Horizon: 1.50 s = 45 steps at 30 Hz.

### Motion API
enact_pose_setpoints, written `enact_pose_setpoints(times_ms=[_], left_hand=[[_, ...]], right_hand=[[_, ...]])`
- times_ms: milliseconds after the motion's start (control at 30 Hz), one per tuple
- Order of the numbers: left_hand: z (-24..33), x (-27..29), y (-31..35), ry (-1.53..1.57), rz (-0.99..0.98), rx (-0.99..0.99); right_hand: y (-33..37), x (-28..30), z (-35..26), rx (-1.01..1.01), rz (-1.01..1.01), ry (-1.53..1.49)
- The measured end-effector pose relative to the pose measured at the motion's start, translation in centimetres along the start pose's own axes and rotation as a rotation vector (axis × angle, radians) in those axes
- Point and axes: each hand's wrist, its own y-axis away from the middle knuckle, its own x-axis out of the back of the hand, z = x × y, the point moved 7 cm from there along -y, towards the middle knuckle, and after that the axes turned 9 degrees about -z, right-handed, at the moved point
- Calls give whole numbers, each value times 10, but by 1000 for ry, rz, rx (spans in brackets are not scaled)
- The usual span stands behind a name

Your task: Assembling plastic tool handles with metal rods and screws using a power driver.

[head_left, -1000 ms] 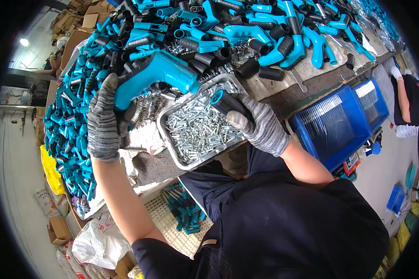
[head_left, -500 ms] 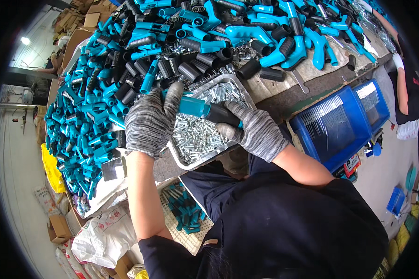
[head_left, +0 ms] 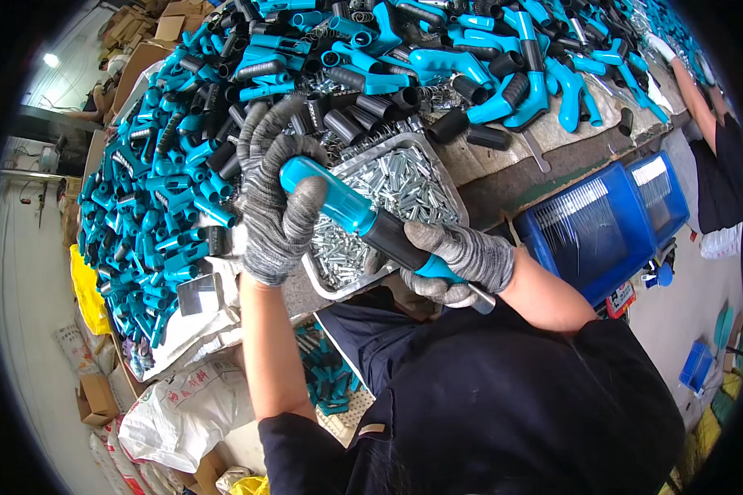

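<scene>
A teal-and-black tubular tool handle slants over a metal tray of small silver pins. At its upper end my gloved left hand holds the rounded teal part between thumb and palm, with some fingers stretched upward. My gloved right hand is closed round the lower end, thumb on the black sleeve. A short metal tip pokes out below the right fingers. Both gloves are striped grey knit.
Teal and black handle parts are heaped left and ahead. A flat metal wrench-like piece lies by the table edge. Blue bins stand at the right, with another person's arm beyond. A crate of teal parts is below.
The handle has swung from nearly level to a steeper slant, its right end lowered toward me. My right hand has moved down, and the metal tip now shows. Some left fingers have straightened upward.
</scene>
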Motion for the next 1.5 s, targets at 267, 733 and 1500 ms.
enact_pose_setpoints(times_ms=[267, 733, 1500], left_hand=[[8, -41, -2, 2327, 177, -106], [-15, 0, -7, 1122, -94, 351], [-23, -11, 0, 1323, -187, 422]], right_hand=[[-26, -7, 15, 95, -130, -101], [-15, 20, 29, -48, 69, 220], [-14, 35, 25, -92, 220, 115]])
